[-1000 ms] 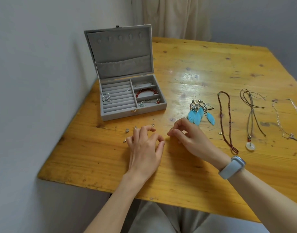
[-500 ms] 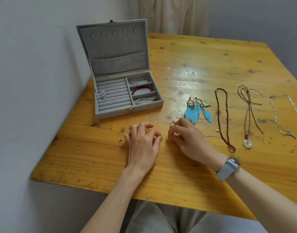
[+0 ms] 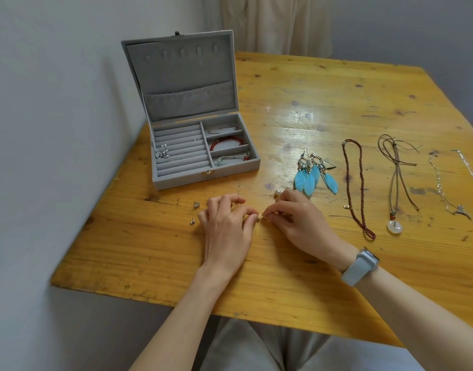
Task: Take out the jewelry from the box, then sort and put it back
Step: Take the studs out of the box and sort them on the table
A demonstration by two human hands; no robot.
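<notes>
Head view. Both hands rest low on the wooden worktop [image 3: 337, 108], fingertips meeting at frame centre.

Left hand [image 3: 227, 226]: palm down, fingers curled, thumb and forefinger tips closing on a small gold earring piece [image 3: 259, 218] at its 3 o'clock edge. Right hand [image 3: 297, 223]: fingers curled, pinching the same piece from the other side; the piece sits at that hand's 9 o'clock. Exact form of the piece too small to tell.

Pearl earring [image 3: 277, 193] lies on the worktop just at 11 o'clock of the right hand, beside its knuckles, apparently not gripped. Small studs [image 3: 195, 204] lie at 10 o'clock of the left hand; another stud [image 3: 192, 222] at its 9 o'clock, near but apart.

Grey jewelry box [image 3: 203, 156], lid upright, stands at 12 o'clock of the left hand. Red bead bracelet [image 3: 228, 143] in its middle right compartment; silver rings [image 3: 160, 153] in the ring rolls, left side.

At 1 to 3 o'clock of the right hand: blue feather earrings [image 3: 315, 178], dark red bead necklace [image 3: 359, 188], cord necklace with white disc pendant [image 3: 394, 226], silver chain [image 3: 444, 188].
</notes>
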